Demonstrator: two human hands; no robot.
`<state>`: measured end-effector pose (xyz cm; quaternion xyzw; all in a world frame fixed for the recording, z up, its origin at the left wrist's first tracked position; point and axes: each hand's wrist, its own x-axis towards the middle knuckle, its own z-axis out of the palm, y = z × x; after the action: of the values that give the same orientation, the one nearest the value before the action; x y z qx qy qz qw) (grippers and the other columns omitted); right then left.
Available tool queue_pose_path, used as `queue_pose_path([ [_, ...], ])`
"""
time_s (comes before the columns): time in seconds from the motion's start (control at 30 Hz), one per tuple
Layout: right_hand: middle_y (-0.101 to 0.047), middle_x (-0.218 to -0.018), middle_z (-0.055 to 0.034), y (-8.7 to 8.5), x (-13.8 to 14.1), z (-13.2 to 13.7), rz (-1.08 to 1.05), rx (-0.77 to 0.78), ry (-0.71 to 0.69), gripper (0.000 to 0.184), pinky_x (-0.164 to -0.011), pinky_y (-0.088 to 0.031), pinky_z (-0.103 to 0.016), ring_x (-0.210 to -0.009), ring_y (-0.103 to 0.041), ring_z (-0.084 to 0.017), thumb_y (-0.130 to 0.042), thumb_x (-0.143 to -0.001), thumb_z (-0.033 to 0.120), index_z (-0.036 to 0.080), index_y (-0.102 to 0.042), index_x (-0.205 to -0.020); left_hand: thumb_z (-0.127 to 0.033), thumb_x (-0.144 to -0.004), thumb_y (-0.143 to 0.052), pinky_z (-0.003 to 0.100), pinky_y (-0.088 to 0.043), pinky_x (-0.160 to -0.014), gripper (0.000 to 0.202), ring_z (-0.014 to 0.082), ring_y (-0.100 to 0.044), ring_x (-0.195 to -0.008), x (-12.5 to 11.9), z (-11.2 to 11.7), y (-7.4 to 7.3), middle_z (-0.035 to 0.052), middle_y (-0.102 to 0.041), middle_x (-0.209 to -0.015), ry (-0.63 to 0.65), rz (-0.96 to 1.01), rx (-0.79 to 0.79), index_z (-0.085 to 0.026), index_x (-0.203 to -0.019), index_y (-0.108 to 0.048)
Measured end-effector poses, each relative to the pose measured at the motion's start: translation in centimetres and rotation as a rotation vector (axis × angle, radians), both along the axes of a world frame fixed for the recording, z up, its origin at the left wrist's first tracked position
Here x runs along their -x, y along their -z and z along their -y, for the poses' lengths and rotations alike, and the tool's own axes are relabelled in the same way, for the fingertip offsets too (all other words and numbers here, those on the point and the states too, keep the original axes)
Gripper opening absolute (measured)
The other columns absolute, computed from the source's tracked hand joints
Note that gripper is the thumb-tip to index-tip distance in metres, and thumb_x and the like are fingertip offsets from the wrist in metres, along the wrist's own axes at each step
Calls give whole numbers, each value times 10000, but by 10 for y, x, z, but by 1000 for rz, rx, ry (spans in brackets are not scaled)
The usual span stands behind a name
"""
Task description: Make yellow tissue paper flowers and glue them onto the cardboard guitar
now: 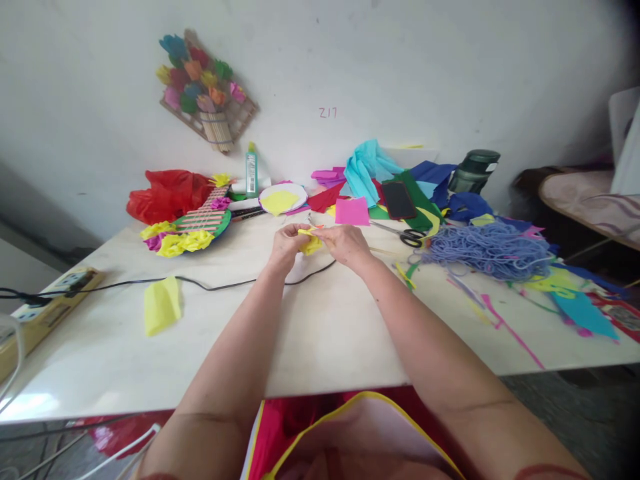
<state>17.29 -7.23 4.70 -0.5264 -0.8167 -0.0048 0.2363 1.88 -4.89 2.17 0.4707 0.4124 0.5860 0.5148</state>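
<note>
A small piece of yellow crepe paper [312, 246] is pinched between my two hands above the middle of the table. My left hand [289, 244] grips its left side, and my right hand [347, 244] has its thumb and fingers closed on the right side. Below my hands a black cord [240, 285] runs across the tabletop, partly hidden by my left forearm. Just beyond them lies a pink paper square [352, 211]. A flat yellow paper piece [163, 307] rests to the left, apart from my hands.
Black-handled scissors [413, 237], a dark phone [399, 201] and a heap of blue-purple yarn [493, 250] lie to the right. Left are a flower-trimmed craft piece [204, 220], a glue bottle [251, 172] and a power strip [50, 310]. A white plate [300, 191] sits behind.
</note>
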Motion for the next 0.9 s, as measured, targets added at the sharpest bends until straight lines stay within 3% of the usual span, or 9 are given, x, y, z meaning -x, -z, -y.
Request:
queue_pose_path([
  [0.33, -730, -1145, 4, 14, -3, -15, -328, 69, -83, 285, -890, -531, -301, -1047, -692, -193, -571, -901, 267, 332, -716, -1137, -211, -435, -701, 226, -404, -490, 340, 124, -564, -520, 2, 1, -2, -12, -628, -591, 14, 35, 2, -140, -765, -657],
  [0.63, -730, -1156, -23, -3, -3, 0, -138, -14, 34, 355, -893, -519, -316, -1067, -682, -213, -499, -933, 293, 329, -657, -1248, -205, -434, -735, 247, -455, -560, 393, 140, -601, -585, -1, -3, 0, -7, -651, -635, 16, 52, -56, -146, -814, -654],
  [0.9, -725, -1172, -18, -1, -5, -2, -37, -64, 16, 367, -868, -513, -310, -1056, -682, -205, -433, -964, 300, 343, -646, -1259, -225, -430, -755, 262, -468, -584, 383, 143, -604, -597, -2, -2, 0, -5, -644, -651, 10, 34, -68, -146, -788, -644],
])
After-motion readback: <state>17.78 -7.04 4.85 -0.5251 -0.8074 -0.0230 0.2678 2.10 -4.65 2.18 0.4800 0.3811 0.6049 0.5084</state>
